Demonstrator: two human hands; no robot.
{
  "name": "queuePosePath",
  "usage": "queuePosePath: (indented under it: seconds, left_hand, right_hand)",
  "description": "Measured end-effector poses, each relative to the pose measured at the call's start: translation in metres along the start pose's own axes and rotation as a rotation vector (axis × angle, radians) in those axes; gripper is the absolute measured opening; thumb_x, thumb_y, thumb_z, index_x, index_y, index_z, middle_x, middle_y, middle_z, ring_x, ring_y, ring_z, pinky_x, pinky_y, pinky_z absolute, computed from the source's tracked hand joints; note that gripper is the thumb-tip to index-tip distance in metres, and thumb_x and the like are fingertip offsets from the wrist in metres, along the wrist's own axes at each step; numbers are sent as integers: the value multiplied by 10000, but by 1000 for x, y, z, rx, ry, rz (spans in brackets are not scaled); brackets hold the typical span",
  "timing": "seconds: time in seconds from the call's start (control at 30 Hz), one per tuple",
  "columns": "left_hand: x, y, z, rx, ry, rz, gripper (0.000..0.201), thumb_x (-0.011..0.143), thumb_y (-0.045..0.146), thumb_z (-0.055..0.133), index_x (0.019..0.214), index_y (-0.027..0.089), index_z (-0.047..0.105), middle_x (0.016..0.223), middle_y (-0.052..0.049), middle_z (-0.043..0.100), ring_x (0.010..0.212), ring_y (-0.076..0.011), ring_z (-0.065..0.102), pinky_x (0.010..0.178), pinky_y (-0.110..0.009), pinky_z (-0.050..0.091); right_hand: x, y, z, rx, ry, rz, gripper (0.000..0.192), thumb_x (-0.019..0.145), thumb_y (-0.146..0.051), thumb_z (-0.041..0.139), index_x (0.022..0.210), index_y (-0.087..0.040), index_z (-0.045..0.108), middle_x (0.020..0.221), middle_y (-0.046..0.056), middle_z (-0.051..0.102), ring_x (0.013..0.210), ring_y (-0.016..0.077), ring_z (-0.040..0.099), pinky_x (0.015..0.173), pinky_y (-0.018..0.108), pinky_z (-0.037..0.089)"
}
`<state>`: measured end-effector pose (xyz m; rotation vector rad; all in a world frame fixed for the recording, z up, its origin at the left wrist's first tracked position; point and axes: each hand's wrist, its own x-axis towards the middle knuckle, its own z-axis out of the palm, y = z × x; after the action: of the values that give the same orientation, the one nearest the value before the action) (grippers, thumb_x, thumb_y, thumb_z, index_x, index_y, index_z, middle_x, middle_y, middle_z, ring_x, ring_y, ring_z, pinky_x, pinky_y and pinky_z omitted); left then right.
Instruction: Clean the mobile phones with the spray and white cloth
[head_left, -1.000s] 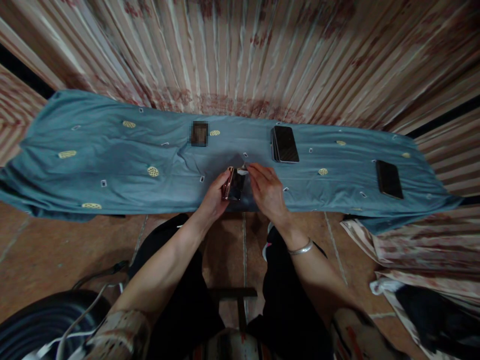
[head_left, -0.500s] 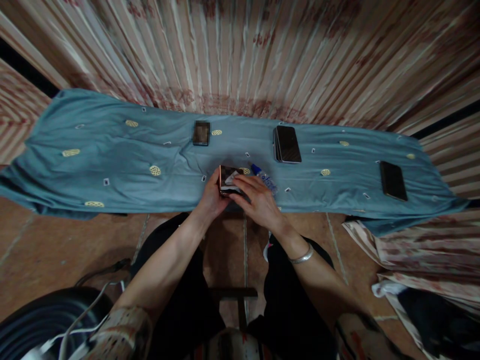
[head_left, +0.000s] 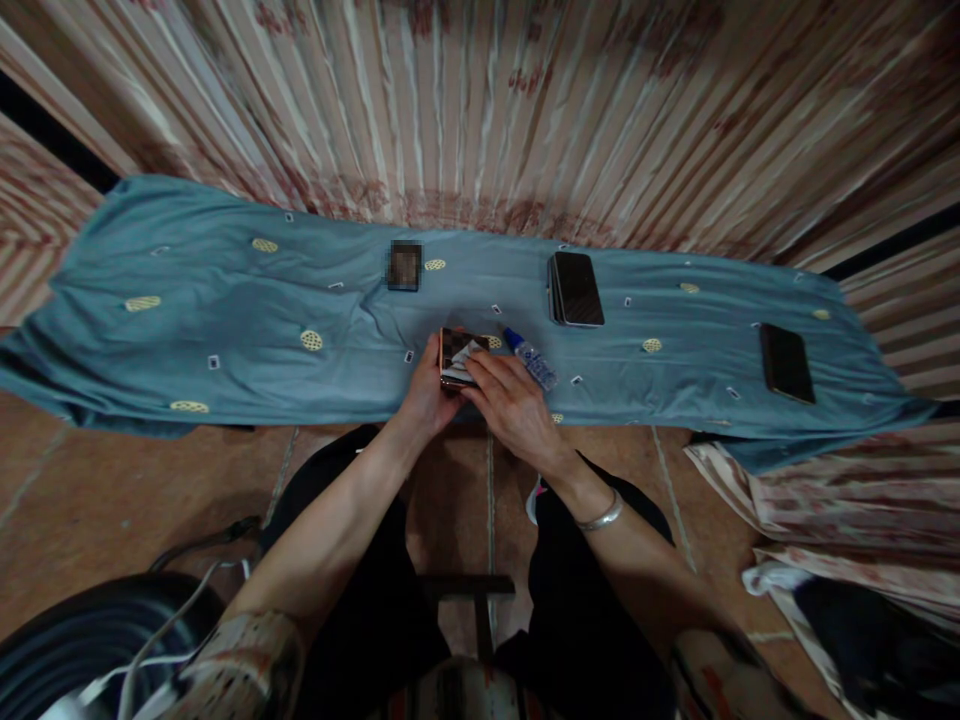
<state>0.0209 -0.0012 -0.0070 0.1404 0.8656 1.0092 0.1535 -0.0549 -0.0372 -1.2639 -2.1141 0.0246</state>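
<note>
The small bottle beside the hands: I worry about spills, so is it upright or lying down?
Lying down. The small bottle lies flat on the blue cloth, its blue cap toward the phone.

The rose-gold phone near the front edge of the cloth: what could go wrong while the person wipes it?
The rose-gold phone lies close to the front edge of the teal cloth; the left hand steadies only one side, so pressure from the right hand with the small white wipe might push it off. The small clear bottle with a blue cap lies beside the right hand and could roll.
</note>
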Motion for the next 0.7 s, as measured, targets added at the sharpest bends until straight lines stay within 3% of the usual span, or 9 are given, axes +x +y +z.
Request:
queuePosePath:
  seconds: [0.27,0.47,0.7]
  left_hand:
    - [-4,3,5,-41,-17,-8,460,1115,381,345,1349,130,651,712,-2,702,541,-116,628,530,-213,476]
    - [-8,0,5,-21,10,-37,448,1103,397,368,1358,154,644,755,-8,726,564,-132,644,513,-229,475]
    - [-11,-11,1,89,3,-87,484,1104,436,346,1349,137,636,856,-66,763,675,-183,689,720,-324,600]
  right_hand:
    - [-3,-5,3,-87,12,-25,384,1084,-238,517,1435,-150,646,1415,157,704,1295,282,652,1165,478,538]
    - [0,-2,1,-85,119,-35,357,1098,-241,486,1392,-148,667,1360,157,732,1270,269,671,1140,459,543]
    - [9,18,-19,36,204,96,370,1119,-359,436,1310,-208,714,1274,122,769,1183,256,705,1075,459,562]
